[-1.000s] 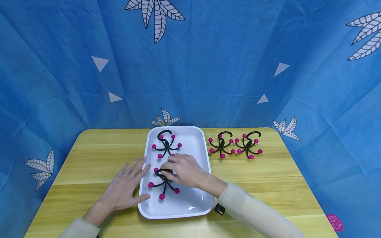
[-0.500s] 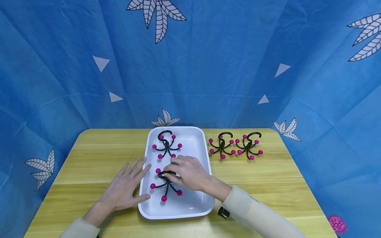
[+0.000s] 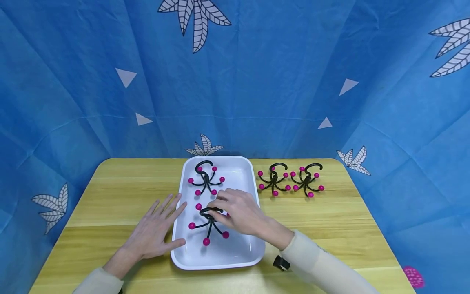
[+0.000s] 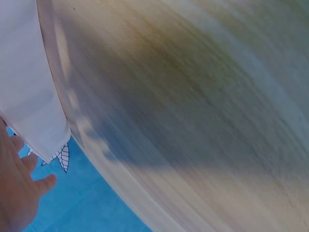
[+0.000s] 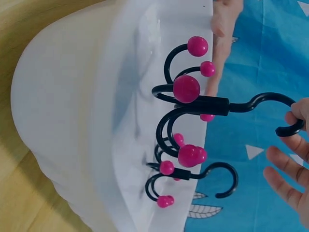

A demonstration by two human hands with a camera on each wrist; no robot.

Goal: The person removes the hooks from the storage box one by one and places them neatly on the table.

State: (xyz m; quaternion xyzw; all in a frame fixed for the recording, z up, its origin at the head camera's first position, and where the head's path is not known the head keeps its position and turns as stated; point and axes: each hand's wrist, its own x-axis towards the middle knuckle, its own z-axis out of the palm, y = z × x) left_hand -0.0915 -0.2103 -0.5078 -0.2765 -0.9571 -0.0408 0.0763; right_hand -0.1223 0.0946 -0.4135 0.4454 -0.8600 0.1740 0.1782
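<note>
My right hand (image 3: 238, 210) pinches the curved top of a black multi-arm hook hanger (image 5: 210, 105) with pink ball tips. The hanger stands upright, arms down, within the front half of the white tray (image 3: 238, 251); whether its base touches the tray floor I cannot tell. In the right wrist view, thumb and fingers meet at the hook's end. Behind it in the tray stands a second hook hanger (image 3: 206, 179) of the same kind, apart from my hands. My left hand (image 3: 152, 234) lies with fingers spread and straight at the tray's left rim, fingertips over the edge.
Two more such hangers, a left one (image 3: 273, 180) and a right one (image 3: 307, 180), stand side by side on the wooden table (image 3: 323, 228) right of the tray. A blue patterned cloth (image 3: 279, 81) hangs behind the table. A small black device (image 3: 281, 263) sits at my right wrist.
The right hand has shifted the pinched hanger slightly to the right within the tray. The left hand and the other hangers stay where they were.
</note>
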